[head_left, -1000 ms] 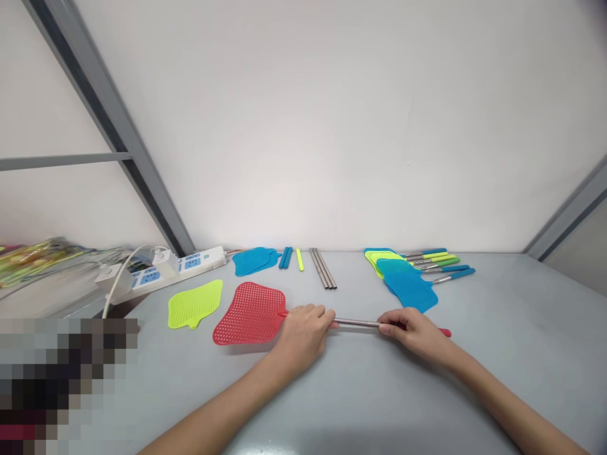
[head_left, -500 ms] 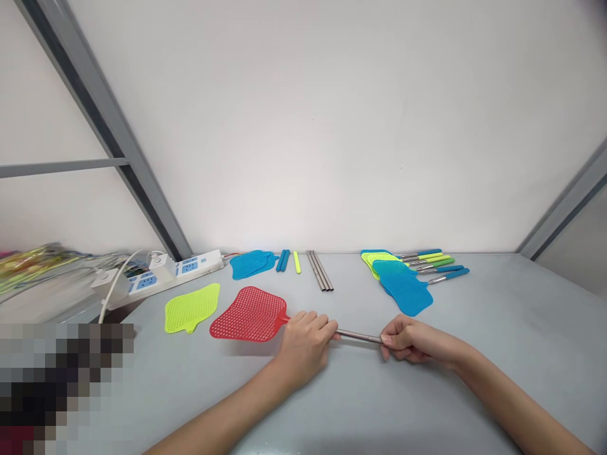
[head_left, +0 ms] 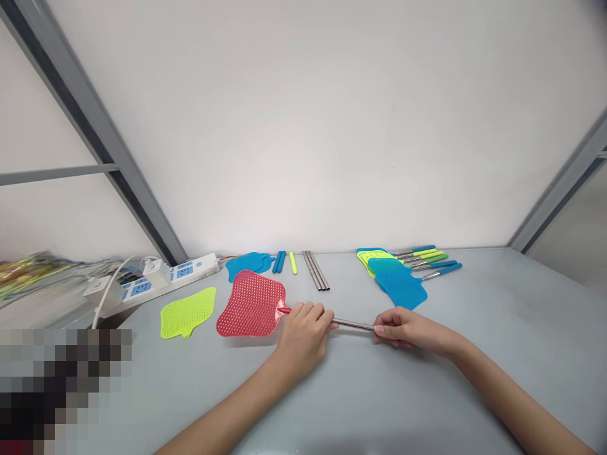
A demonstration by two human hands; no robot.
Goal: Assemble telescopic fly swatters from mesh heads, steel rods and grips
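A red perforated fly swatter head (head_left: 253,304) is raised a little over the grey table, its neck running into my left hand (head_left: 307,332). That hand is wrapped round the join between the head and a thin metal rod (head_left: 355,324). My right hand (head_left: 408,330) pinches the rod's other end between thumb and fingers; the tip is hidden in the grip. Left of the red head lies a yellow-green swatter head (head_left: 188,313). Behind it are blue swatter heads (head_left: 247,265), two blue handle grips (head_left: 279,261), a yellow grip (head_left: 293,263) and several metal rods (head_left: 317,270).
Swatters with blue and yellow heads (head_left: 397,281) and coloured handles lie piled at the back right of the table (head_left: 427,404). A white power strip (head_left: 177,278) with plugs and a cable runs along the left. Plastic-wrapped items (head_left: 33,275) sit at the far left.
The red swatter head has turned about its rod, its face now tipped more toward me. Both hands keep their hold on the swatter. The camera view has shifted slightly.
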